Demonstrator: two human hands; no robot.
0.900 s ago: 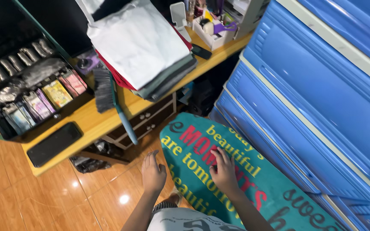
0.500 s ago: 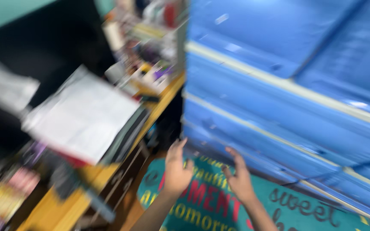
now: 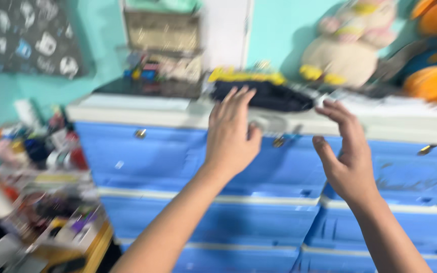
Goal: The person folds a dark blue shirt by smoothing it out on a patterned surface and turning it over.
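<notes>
We see a dark, folded piece of cloth [image 3: 264, 96] lying on the pale top [image 3: 178, 114] of a blue plastic chest of drawers [image 3: 153, 151], and both of our hands are raised toward it. Our left hand [image 3: 232, 132] is up with its back to us, fingers spread and pointing upward, the fingertips [image 3: 238, 93] overlapping the near edge of the cloth; we cannot tell whether they touch it. Our right hand [image 3: 347, 151] is just to the right of the cloth, open and empty, fingers curled forward and thumb apart. The whole view is blurred, so the items on top are hard to make out: a cream stuffed toy [image 3: 345, 50] against the teal wall [image 3: 97, 45], orange rounded shapes [image 3: 433, 81] cut off at the right edge, a small rack [image 3: 160, 35] behind. A cluttered wooden desk [image 3: 51, 222] crowds the lower left, while the drawer fronts under our forearms stand unobstructed.
</notes>
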